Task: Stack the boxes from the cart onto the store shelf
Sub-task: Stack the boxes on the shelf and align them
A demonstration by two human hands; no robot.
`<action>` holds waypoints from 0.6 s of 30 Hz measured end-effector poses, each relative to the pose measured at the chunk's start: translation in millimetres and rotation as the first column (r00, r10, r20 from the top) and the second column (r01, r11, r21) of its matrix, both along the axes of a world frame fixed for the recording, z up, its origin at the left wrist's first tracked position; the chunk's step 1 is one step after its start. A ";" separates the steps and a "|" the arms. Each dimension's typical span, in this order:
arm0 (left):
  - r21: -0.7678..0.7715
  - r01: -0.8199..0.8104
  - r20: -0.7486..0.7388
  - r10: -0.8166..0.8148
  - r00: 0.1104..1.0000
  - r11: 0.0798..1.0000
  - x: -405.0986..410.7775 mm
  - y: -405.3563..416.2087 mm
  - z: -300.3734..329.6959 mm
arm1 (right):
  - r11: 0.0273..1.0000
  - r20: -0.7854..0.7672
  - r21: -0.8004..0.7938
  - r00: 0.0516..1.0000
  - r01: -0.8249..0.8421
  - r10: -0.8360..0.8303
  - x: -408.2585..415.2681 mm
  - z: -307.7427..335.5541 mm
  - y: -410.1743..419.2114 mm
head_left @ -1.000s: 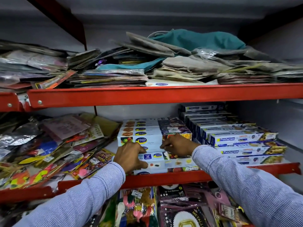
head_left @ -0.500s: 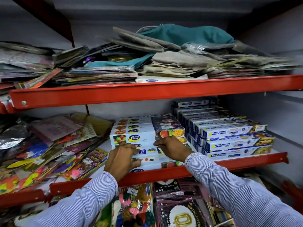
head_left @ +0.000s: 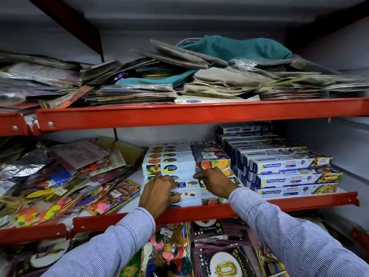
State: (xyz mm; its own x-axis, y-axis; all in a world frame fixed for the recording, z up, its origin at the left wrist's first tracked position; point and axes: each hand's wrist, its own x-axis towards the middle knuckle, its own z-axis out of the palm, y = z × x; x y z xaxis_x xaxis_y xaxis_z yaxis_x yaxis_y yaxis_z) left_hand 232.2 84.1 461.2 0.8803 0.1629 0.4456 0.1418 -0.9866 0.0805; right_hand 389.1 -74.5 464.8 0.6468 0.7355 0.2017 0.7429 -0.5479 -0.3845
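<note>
A stepped stack of long white cling-film boxes lies on the middle red shelf. My left hand rests flat on the front lower boxes of that stack, fingers spread, thumb at the front face. My right hand presses its fingertips against the face of the box just above, beside the fruit picture. Neither hand lifts a box. To the right sits a taller stack of blue-and-white foil-wrap boxes. The cart is out of view.
Loose party packets pile on the left of the same shelf. The upper red shelf holds flat packets, grey bags and a teal cloth bag. Foil balloon packs fill the shelf below my arms.
Both hands have slid a little forward and down on the cling-film stack, the left from the box top toward the front edge. The view has shifted slightly; the boxes look unmoved.
</note>
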 end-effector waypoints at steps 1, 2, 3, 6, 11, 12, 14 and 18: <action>-0.004 0.004 0.005 -0.004 1.000 1.000 -0.4 -1.4 -0.2 | 1.000 0.000 -0.009 1.000 0.003 -0.003 0.2 -0.3 0.1; -0.005 0.003 0.003 -0.003 1.000 1.000 -1.6 -2.4 -0.5 | 1.000 0.003 -0.021 1.000 0.003 -0.003 -1.0 0.1 -0.2; 0.007 -0.002 -0.007 0.002 1.000 1.000 -3.8 -3.3 -1.1 | 0.999 0.011 -0.037 1.000 0.007 -0.006 -5.0 1.5 -1.1; 0.091 -0.044 -0.010 0.045 0.999 0.995 -14.4 -6.5 -9.4 | 1.000 0.109 -0.007 0.994 0.030 -0.029 -26.8 2.4 -7.6; 0.093 -0.064 0.087 0.056 0.995 0.994 -70.9 -23.7 -46.2 | 0.968 0.255 0.252 0.964 0.010 -0.076 -93.0 -24.2 -33.3; 0.089 -0.059 0.086 0.052 0.995 0.994 -83.8 -27.8 -56.3 | 0.966 0.263 0.258 0.961 0.014 -0.084 -106.9 -32.1 -40.3; 0.063 -0.059 0.076 0.054 0.996 0.996 -110.7 -36.0 -82.4 | 0.974 0.261 0.226 0.962 0.022 -0.083 -136.7 -55.4 -54.8; -0.021 -0.062 -0.033 0.061 0.998 0.998 -161.5 -48.7 -148.7 | 0.996 0.190 0.077 0.980 0.048 -0.061 -186.0 -127.4 -80.4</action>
State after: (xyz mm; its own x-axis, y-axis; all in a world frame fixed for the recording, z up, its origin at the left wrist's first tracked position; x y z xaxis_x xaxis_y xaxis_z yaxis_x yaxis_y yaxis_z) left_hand 70.8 35.4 312.5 0.8820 0.2264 0.4132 0.2050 -0.9740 0.0962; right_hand 203.1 -154.9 337.4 0.6297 0.6794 0.3766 0.7764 -0.5659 -0.2774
